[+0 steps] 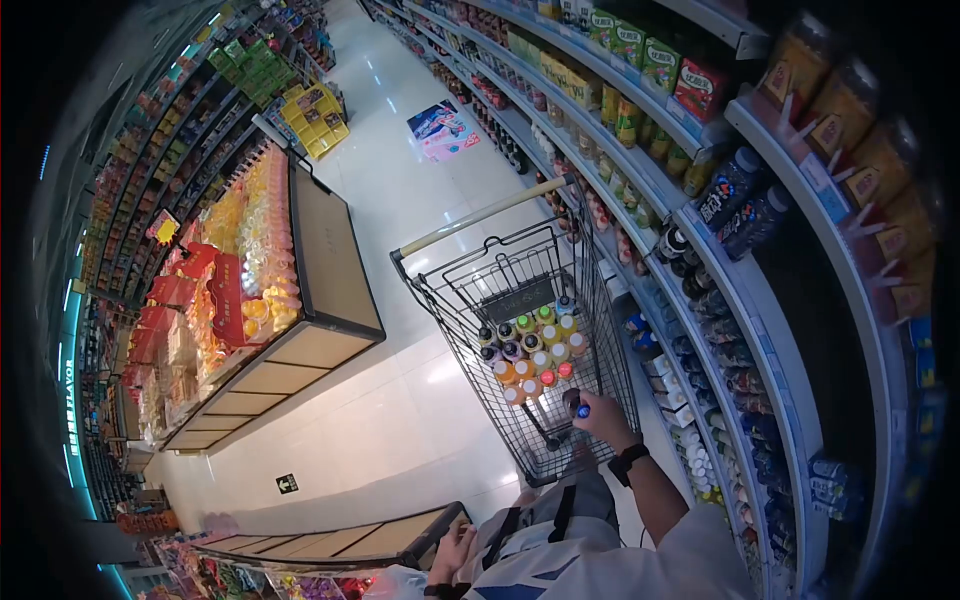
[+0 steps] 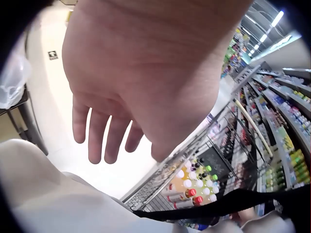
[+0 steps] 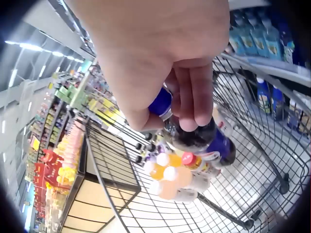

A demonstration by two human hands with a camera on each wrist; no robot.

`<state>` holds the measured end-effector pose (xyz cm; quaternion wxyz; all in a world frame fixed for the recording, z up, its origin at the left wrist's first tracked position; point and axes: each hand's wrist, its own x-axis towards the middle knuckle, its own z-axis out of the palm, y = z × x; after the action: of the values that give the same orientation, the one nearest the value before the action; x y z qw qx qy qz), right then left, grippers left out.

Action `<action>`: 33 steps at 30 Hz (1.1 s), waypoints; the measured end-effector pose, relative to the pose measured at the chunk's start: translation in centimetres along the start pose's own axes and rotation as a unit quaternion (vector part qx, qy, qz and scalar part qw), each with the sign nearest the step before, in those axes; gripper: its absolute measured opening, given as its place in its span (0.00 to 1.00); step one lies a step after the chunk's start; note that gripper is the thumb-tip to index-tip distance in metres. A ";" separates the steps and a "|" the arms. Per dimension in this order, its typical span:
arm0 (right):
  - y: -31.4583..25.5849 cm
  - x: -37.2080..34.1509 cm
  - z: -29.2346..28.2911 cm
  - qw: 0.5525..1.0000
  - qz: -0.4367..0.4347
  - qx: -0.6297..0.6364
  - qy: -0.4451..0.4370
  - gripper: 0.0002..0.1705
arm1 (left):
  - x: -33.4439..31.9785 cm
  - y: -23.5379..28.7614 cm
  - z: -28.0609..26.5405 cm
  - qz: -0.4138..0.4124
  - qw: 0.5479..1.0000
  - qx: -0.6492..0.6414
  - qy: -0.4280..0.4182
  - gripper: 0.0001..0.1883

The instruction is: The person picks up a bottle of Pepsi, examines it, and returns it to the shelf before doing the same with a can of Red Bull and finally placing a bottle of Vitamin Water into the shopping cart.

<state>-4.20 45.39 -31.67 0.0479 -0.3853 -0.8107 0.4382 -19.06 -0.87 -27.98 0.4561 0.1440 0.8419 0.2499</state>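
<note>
My right hand (image 1: 606, 418) grips a dark soda bottle (image 3: 222, 148) by its neck, below the blue cap (image 3: 161, 102). The bottle has a blue label and tilts inside the shopping cart (image 1: 510, 296). Beside it stand several drink bottles (image 1: 545, 358) in close rows, with orange, yellow and dark contents and white, green, black or red caps. In the right wrist view the held bottle overlaps a red-capped bottle (image 3: 190, 159). My left hand (image 2: 141, 82) hangs near my waist with fingers loosely extended, holding nothing.
Shelves (image 1: 690, 215) of drinks line the right side, close to the cart. A display stand (image 1: 330, 265) with packaged goods is on the left, and another stand (image 1: 435, 535) is near my left hand. Yellow crates (image 1: 315, 118) sit farther up the aisle.
</note>
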 end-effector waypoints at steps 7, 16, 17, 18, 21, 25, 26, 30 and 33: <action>-17.3 -15.2 -3.9 0.998 -0.049 0.002 0.043 0.16 | 2.1 10.8 -2.6 0.303 0.941 0.127 -0.084 0.35; -31.5 -32.2 -6.3 0.949 -0.055 0.199 0.240 0.16 | -7.4 19.1 -1.8 0.618 0.786 0.010 -0.025 0.41; -32.0 -33.5 -6.3 0.942 -0.086 0.181 0.270 0.15 | -8.0 19.1 -1.6 0.618 0.785 -0.008 -0.042 0.39; -32.3 -34.5 -6.2 0.937 -0.084 0.178 0.290 0.15 | -8.7 19.4 -1.4 0.618 0.784 -0.025 -0.059 0.37; -31.5 -37.1 -6.0 0.846 -0.146 0.410 0.309 0.20 | -12.6 19.8 -2.1 0.534 0.810 -0.069 -0.233 0.36; -27.2 -38.2 -4.4 0.810 -0.127 0.382 0.426 0.21 | -16.3 19.6 -1.3 0.428 0.767 -0.170 -0.447 0.34; -26.6 -38.7 -3.8 0.799 -0.123 0.404 0.427 0.20 | -16.9 19.7 -0.9 0.397 0.742 -0.181 -0.509 0.34; -22.1 -42.9 -1.7 0.731 -0.161 0.587 0.308 0.28 | -20.0 20.0 2.1 0.315 0.672 -0.133 -0.657 0.34; -20.6 -48.5 -0.7 0.654 -0.201 0.699 0.210 0.32 | -23.8 19.0 5.1 0.172 0.601 -0.152 -0.766 0.38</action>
<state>17.94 7.00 -3.24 0.5586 -0.1477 -0.2910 0.7626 -1.60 5.25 -3.19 0.8976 0.3532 0.0938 0.2464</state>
